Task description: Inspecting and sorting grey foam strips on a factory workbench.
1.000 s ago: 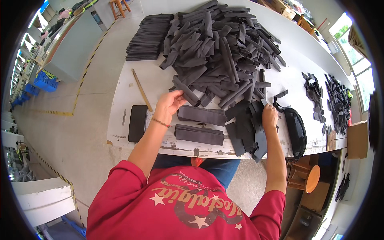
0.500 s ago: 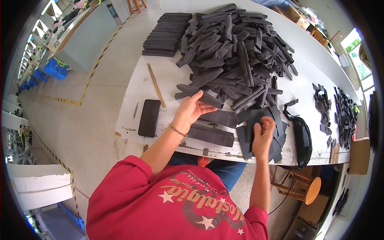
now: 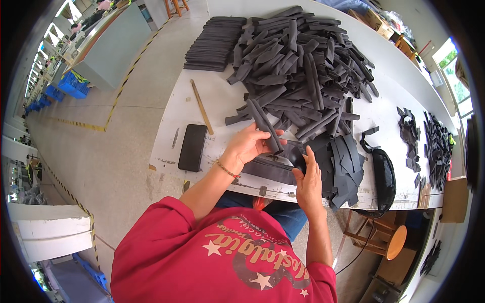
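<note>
A big heap of dark grey foam strips covers the middle of the white table. My left hand grips one long grey strip pulled from the heap's near edge. My right hand holds a dark piece against the lower end of that strip, just above a flat dark pad at the table's front edge. A fanned pile of flat dark pieces lies right of my right hand.
A black phone and a wooden stick lie left of my hands. A neat stack of grey strips sits at the far left corner. A black pouch and small dark scraps lie to the right. A wooden stool stands below.
My left hand lifted off the flat pads and took a long strip from the heap. My right hand moved left from the fanned pile toward the left hand, holding a dark piece.
</note>
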The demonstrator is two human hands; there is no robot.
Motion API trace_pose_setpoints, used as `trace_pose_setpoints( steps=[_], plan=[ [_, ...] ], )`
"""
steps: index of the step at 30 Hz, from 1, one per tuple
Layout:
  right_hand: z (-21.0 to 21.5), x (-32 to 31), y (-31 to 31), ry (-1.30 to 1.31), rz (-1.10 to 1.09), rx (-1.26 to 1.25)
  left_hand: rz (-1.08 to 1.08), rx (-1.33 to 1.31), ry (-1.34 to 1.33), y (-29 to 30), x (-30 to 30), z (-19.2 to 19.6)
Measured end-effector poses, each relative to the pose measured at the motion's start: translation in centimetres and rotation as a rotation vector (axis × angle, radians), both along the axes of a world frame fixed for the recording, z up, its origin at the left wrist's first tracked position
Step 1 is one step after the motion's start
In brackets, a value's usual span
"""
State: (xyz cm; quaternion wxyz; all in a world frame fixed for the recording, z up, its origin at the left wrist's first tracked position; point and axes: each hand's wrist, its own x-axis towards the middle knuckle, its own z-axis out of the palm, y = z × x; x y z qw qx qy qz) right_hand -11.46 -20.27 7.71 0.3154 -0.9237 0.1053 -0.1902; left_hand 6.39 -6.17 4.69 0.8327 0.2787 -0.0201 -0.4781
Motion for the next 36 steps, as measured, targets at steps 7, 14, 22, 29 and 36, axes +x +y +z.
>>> trace_pose_setpoints(
  steps=[7, 14, 22, 29, 36],
  plan=[
    [0.2, -0.5, 0.1, -0.038, -0.012, 0.042, 0.117, 0.138, -0.032, -0.5, 0.0, -1.1],
    [1.4, 0.5, 1.1, -0.105, -0.027, -0.235, 0.092, 0.138, -0.017, -1.1, -0.6, -0.4],
    [1.6, 0.9, 0.9, -0.131, -0.112, -0.423, 0.048, 0.156, -0.059, -0.5, -1.5, 0.8],
    [1.1, 1.7, 2.1, -0.17, -0.145, -0.46, 0.165, 0.194, -0.206, -0.9, -4.2, 3.0],
    [0.9, 2.6, 4.6, -0.314, -0.039, -0.051, 0.155, -0.034, -0.296, -1.8, -4.8, 2.1]
  ],
)
